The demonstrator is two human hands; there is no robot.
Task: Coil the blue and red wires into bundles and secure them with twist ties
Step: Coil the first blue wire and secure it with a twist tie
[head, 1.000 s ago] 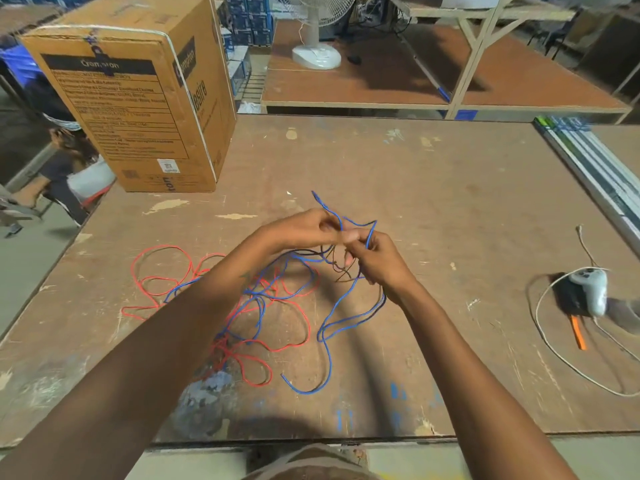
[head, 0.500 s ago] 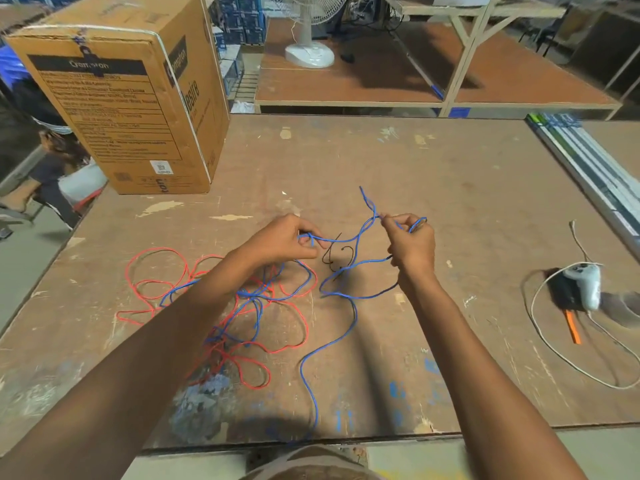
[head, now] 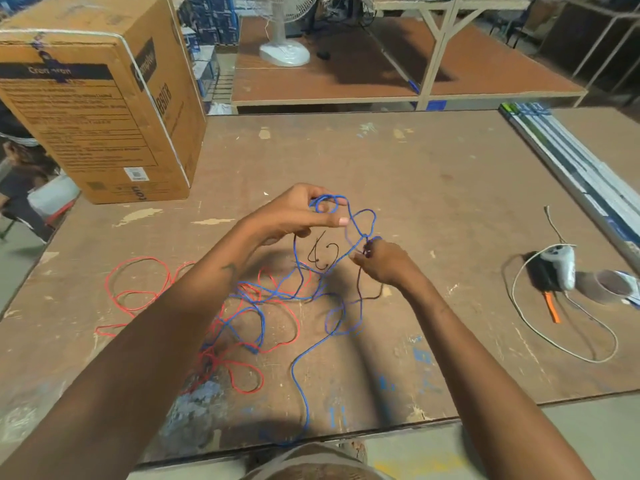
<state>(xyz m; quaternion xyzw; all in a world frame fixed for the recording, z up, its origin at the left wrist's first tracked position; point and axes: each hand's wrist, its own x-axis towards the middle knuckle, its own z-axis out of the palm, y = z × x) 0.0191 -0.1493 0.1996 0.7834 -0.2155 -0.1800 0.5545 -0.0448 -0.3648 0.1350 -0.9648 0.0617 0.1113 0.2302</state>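
Risk: blue wire point(head: 332, 261) snagging red wire point(head: 138, 289) (still tangled mid-table); left hand point(head: 294, 216) holding loops, right hand point(head: 384, 263) pinching strand.

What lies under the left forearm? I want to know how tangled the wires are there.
Red wire and blue wire loops cross each other on the table beside the left forearm. How they run beneath the arm is covered.

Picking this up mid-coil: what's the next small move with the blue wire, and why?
Probably lay another loop into the left hand, fed by the right hand. The blue wire shows only a few small loops there; most trails on the table, tangled with the red wire.
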